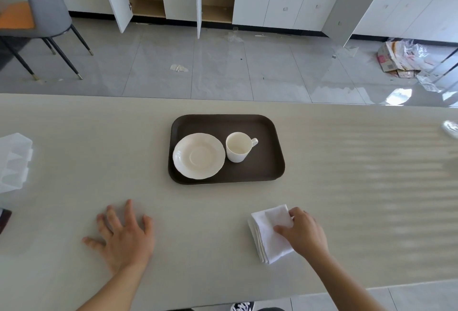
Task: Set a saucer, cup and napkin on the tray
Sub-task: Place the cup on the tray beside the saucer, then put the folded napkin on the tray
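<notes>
Here, a long pale worktop (347, 174) with a faint woven grain, running edge to edge. Toward its far edge and midway along, a dark brown rectangular tray (262, 169) with rounded corners and a matte, low rim. On the tray's left half, a cream saucer (199, 155), glossy, scalloped at the rim, with a shallow ring at its centre. Just beside it to the right, apart from it, a small cream cup (239, 147), upright, handle turned to the right. Near the worktop's near edge, right of centre and well apart from the tray, a white napkin (270, 233), soft cloth folded into a layered square. Right hand (303, 233) resting on the napkin's right side, fingers (282, 230) curled down onto the cloth with thumb pressed to its top; whether pinched or merely pressed, unclear. Left hand (124, 238) flat near the same edge, left of centre, palm down, spread wide, holding nothing.
</notes>
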Demonstrator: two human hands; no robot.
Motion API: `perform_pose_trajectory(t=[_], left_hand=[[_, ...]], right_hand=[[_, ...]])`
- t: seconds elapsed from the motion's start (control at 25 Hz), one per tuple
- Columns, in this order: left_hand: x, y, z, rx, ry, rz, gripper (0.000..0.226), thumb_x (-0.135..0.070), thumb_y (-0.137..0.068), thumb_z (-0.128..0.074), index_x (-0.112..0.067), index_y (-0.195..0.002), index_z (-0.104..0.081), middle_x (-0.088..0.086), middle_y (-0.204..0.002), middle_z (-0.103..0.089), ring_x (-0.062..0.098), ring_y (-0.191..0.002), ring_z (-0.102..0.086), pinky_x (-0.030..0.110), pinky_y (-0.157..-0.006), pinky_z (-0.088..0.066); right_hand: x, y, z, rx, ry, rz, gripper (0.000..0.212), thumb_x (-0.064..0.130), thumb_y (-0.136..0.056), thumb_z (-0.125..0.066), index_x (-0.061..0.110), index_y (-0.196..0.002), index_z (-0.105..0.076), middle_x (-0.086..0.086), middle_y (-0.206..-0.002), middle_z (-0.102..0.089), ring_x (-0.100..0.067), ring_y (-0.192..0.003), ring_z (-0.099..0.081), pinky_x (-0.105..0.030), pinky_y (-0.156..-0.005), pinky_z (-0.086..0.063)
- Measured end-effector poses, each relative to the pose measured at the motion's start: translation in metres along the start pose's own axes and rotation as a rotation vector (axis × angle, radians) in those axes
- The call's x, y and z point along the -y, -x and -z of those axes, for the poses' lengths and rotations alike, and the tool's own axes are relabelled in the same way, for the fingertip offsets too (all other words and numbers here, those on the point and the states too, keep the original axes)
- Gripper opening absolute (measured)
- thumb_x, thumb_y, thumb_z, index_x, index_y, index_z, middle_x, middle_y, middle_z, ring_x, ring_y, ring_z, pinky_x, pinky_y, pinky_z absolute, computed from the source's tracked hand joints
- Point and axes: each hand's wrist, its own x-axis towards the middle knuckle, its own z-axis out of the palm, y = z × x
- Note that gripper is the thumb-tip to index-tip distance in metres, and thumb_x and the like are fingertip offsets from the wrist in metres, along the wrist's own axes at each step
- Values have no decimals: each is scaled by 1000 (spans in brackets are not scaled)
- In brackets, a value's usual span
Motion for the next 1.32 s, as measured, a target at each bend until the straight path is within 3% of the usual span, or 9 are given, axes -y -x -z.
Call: perform_pose_trajectory(t=[0.32, 0.48, 0.56, 0.68, 0.96, 1.2, 1.32], left_hand=[[-3, 2, 3, -67, 65, -30, 58, -38, -89, -56, -20, -142, -43, 24, -152, -29, 42, -141, -17, 67, -113, -5], [-3, 3, 4, -58, 52, -31, 58, -39, -90, -53, -20, -144, -41, 23, -153, -27, 41, -142, -14, 66, -113, -3], [-3, 2, 4, -51, 39, -30, 59, -41, -90, -51, -21, -144, -40, 22, -153, -26, 40, -143, -13, 65, -114, -3], [-2, 2, 3, -56, 43, -31, 59, -42, -90, -51, -22, -144, -40, 22, -154, -26, 39, -143, -13, 64, -114, -3], [-2, 2, 2, -74, 35, -45, 58, -40, -89, -53, -21, -143, -41, 23, -152, -29, 41, -142, -16, 66, -113, -6], [-3, 3, 4, -54, 15, -38, 59, -41, -90, -50, -22, -144, -39, 22, -153, -27, 41, -143, -15, 65, -114, -4], [-2, 3, 3, -65, 15, -34, 60, -41, -89, -52, -21, -144, -39, 23, -152, -29, 42, -142, -16, 66, -114, -6]], right_hand=[[7, -9, 4, -26, -106, 46, 20, 38, -78, -69, 27, -78, -53, 9, -74, -60, -10, -66, -57, -30, -56, -49], [8, -9, 7, 32, -293, 24, 24, 31, -75, -74, 25, -86, -53, 5, -81, -63, -14, -72, -61, -30, -57, -52], [10, -7, 11, 109, -459, 7, 29, 25, -73, -77, 28, -94, -58, 3, -84, -67, -16, -76, -66, -29, -59, -51], [17, -8, 27, 160, -547, 32, 12, 19, -74, -78, 26, -81, -71, 2, -77, -72, -20, -74, -69, -31, -60, -54], [39, -47, 72, -69, -1013, 15, 12, 3, -78, -75, 3, -84, -65, -16, -82, -66, -29, -74, -62, -44, -69, -50], [56, -100, 67, -215, -1208, -180, 13, 5, -80, -73, 10, -82, -61, -12, -90, -65, -31, -86, -63, -50, -85, -55], [62, -113, 56, -214, -1236, -256, 12, 4, -80, -72, 8, -86, -62, -10, -90, -67, -33, -89, -65, -48, -85, -57]])
